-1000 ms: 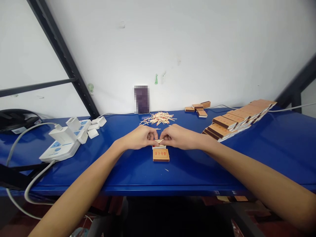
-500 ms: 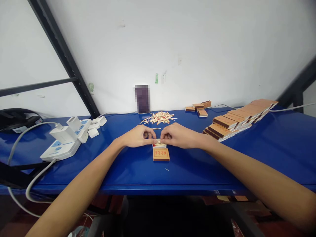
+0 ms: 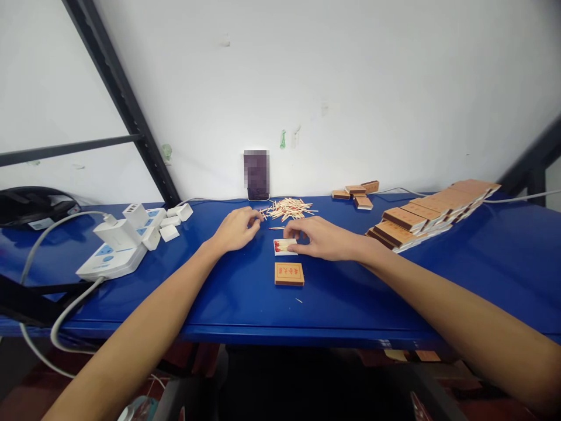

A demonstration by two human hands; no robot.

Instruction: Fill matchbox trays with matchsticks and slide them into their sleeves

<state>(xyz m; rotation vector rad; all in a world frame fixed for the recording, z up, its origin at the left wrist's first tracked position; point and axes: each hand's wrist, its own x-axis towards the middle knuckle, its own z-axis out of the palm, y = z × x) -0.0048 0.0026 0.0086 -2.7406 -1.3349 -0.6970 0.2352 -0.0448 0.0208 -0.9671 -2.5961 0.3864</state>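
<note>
A small white matchbox tray [image 3: 284, 247] holding red-tipped matches lies on the blue table [image 3: 219, 304]. My right hand [image 3: 316, 238] rests beside it, fingertips touching its right edge, fingers curled. My left hand [image 3: 237, 229] is up and to the left, fingers pinched near the loose pile of matches [image 3: 287, 209]; what it pinches is too small to make out. A brown matchbox sleeve [image 3: 288, 273] lies flat just in front of the tray. One stray match [image 3: 276, 228] lies between the hands.
A long row of overlapping brown matchboxes [image 3: 432, 210] runs along the right. A few more boxes [image 3: 357, 195] sit at the back. White power strips with chargers [image 3: 120, 242] and cables occupy the left. A dark phone [image 3: 256, 175] leans against the wall.
Both hands were together over the tray; now my left hand has moved away toward the match pile and the tray with its matches is uncovered. My right hand stays beside the tray.
</note>
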